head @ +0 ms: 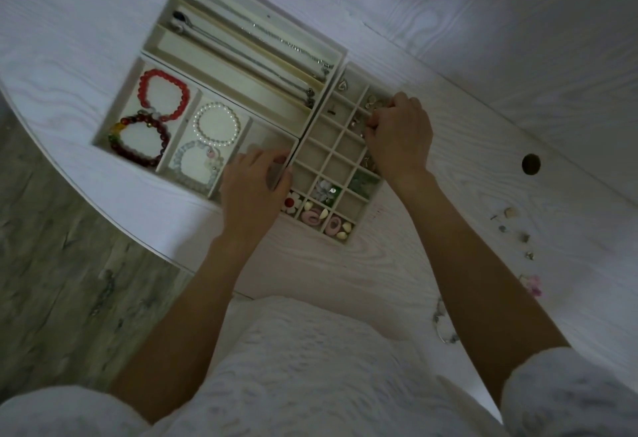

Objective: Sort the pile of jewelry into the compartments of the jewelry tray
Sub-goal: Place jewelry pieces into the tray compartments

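The right hand (398,136) hovers over the far right column of the cream grid tray of small square compartments (312,174), fingers curled together over tiny metallic earrings (374,103); whether it pinches one is hidden by the knuckles. The left hand (253,188) rests on the near corner where the grid tray meets the cream bracelet tray (114,108), its thumb and fingers curled round that edge. No writing or brand can be read anywhere.

The bracelet tray holds a red bead bracelet (165,95), a dark red bead bracelet (141,141), a white pearl bracelet (216,124) and a pale clear one, partly covered. Behind lies a long-slot tray with silver chain necklaces (262,39). Small loose jewelry pieces (518,236), blurred, remain on the white wood-grain table (483,132), well right of the trays.
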`<action>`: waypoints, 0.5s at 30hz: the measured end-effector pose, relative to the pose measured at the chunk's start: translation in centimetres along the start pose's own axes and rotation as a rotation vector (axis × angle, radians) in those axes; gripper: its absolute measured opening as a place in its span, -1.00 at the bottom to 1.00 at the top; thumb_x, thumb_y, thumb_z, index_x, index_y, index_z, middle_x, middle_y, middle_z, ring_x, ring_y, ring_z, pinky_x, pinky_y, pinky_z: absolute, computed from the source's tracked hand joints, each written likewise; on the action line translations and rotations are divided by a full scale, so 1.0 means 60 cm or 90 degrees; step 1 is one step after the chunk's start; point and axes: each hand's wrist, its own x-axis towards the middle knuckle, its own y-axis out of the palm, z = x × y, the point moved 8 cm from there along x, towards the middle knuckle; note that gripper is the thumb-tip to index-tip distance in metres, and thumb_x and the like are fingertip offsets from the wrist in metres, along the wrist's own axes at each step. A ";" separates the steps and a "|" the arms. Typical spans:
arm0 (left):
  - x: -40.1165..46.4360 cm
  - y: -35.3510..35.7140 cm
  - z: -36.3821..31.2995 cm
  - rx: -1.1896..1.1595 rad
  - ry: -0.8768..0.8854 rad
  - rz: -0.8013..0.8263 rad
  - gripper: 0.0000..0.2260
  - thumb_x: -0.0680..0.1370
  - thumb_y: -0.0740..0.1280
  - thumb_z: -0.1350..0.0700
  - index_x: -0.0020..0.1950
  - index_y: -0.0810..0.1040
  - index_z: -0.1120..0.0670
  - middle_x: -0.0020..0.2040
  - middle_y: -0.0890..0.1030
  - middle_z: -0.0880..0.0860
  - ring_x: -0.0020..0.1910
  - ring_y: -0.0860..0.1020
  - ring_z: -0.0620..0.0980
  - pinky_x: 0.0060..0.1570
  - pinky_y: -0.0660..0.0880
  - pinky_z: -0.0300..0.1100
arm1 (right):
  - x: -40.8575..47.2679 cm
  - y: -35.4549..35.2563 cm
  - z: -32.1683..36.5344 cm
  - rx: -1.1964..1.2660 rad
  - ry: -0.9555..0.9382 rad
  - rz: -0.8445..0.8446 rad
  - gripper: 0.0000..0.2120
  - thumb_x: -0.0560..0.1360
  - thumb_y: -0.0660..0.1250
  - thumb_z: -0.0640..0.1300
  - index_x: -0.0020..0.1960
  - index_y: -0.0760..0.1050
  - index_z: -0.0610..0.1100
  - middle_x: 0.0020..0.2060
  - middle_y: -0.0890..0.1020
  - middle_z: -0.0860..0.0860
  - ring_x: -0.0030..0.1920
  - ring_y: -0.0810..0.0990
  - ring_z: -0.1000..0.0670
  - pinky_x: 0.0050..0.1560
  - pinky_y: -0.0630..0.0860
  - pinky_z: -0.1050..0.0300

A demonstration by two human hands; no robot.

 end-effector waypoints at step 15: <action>0.002 -0.002 0.002 -0.042 -0.007 0.010 -0.67 0.56 0.18 -0.06 0.13 0.59 0.09 -0.09 0.59 0.05 -0.12 0.52 0.02 -0.04 0.47 0.02 | -0.009 0.008 -0.002 -0.034 0.054 -0.077 -0.88 0.51 0.30 -0.19 -0.07 0.63 -0.14 -0.08 0.56 -0.06 -0.05 0.46 -0.05 -0.03 0.27 0.14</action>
